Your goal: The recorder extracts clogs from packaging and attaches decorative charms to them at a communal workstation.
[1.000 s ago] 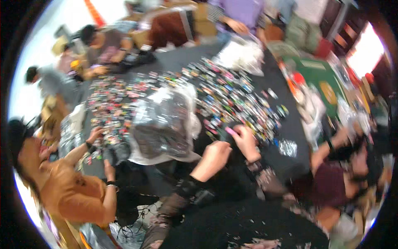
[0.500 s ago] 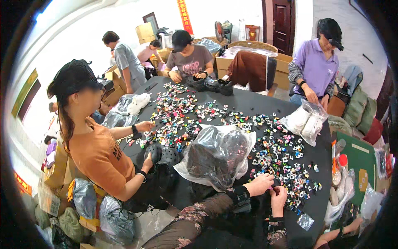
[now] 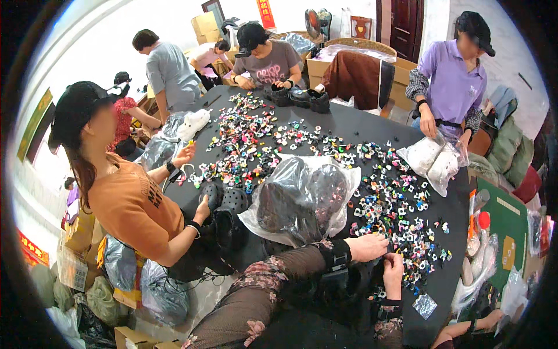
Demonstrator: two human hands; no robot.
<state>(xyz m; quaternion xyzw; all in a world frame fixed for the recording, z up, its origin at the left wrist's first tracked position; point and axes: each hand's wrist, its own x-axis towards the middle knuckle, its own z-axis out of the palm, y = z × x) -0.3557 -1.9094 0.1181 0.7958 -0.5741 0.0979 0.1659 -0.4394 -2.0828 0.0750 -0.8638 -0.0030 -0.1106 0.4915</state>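
My left hand (image 3: 367, 248) reaches over the near edge of a spread of small colourful shoe charms (image 3: 401, 228). Its fingers are stretched toward them, and I see nothing held. Close beside it on the right, my right hand (image 3: 393, 274) has its fingers curled together near the charms; whatever is between them is too small to make out. Beneath my wrists everything is dark, and shapes there blend into the black table (image 3: 349, 129). A clear plastic bag (image 3: 299, 200) with dark shoes inside lies just beyond my left forearm.
At left a person in an orange top (image 3: 136, 200) holds a black clog (image 3: 213, 196). Across the table, another person handles black shoes (image 3: 296, 98). A person in purple (image 3: 450, 87) grips a bag of white clogs (image 3: 433, 160). A small clear packet (image 3: 425, 306) lies near my right wrist.
My hands have parted: the left moved up onto the charms, while the right stays curled nearby. The purple bit between them no longer shows. The person in orange has raised a hand from the pile.
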